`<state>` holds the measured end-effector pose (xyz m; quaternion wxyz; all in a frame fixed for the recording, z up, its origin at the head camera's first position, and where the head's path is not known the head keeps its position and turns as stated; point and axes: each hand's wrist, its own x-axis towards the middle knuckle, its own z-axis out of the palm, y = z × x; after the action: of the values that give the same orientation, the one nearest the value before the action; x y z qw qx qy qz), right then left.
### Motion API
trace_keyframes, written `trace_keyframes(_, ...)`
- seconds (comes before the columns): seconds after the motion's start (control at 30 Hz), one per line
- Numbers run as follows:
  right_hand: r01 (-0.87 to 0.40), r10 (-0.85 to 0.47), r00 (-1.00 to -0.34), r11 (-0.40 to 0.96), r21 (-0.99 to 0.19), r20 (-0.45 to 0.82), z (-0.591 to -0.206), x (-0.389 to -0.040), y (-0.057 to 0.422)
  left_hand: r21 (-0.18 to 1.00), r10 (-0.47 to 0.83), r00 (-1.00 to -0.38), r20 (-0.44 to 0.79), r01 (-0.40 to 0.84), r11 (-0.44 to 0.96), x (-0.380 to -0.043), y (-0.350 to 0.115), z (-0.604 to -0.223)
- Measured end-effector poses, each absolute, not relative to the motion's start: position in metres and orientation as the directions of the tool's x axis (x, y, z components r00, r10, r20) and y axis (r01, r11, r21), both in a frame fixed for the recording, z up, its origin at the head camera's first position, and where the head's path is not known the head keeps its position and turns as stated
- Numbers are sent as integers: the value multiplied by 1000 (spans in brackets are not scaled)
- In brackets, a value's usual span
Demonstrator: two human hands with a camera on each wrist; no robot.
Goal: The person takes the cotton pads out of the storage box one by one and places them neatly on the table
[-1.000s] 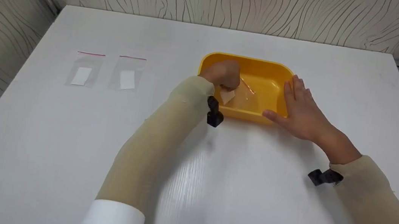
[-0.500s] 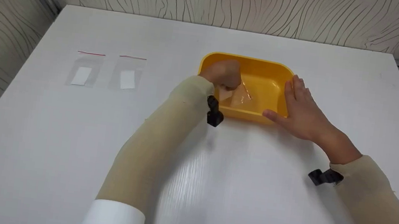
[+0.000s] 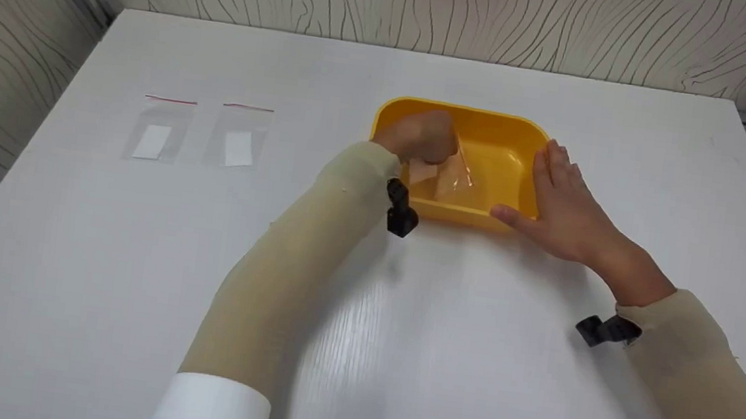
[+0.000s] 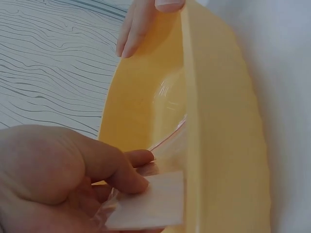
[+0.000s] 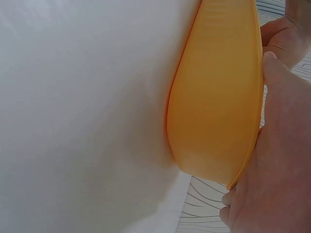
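In the head view, my left hand (image 3: 423,136) reaches into a yellow plastic tub (image 3: 494,146) with its fingers curled. The left wrist view shows it pinching a clear zip bag, with the thumb on the white card (image 4: 158,204) inside. More clear plastic with a red zip strip (image 4: 170,136) lies beside the fingers in the tub; whether it belongs to a second bag I cannot tell. My right hand (image 3: 568,212) rests on the tub's right end, its fingers straight along the rim and the thumb over the front edge.
Two clear zip bags, a left one (image 3: 153,133) and a right one (image 3: 239,138), lie side by side on the white table (image 3: 469,356), each with a white card inside and a red strip. A wood-patterned wall (image 3: 398,3) stands behind the table.
My left hand has shifted slightly right inside the tub. The clear plastic by its fingers has changed angle, its red strip now steeper. The right hand stays in place.
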<state>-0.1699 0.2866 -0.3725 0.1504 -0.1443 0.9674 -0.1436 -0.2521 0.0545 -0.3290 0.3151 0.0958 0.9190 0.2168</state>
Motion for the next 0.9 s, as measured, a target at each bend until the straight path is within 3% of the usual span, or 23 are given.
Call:
trace_keyframes(0.57,-246,-326,-911,921,-302,-254,-373,-171,288,494,370,-784,-499,93,864,-265,56,-341)
trace_keyframes(0.9,-233,-314,-917,922,-310,-247,-374,-171,287,529,300,-776,-554,-50,847,-263,53,-331)
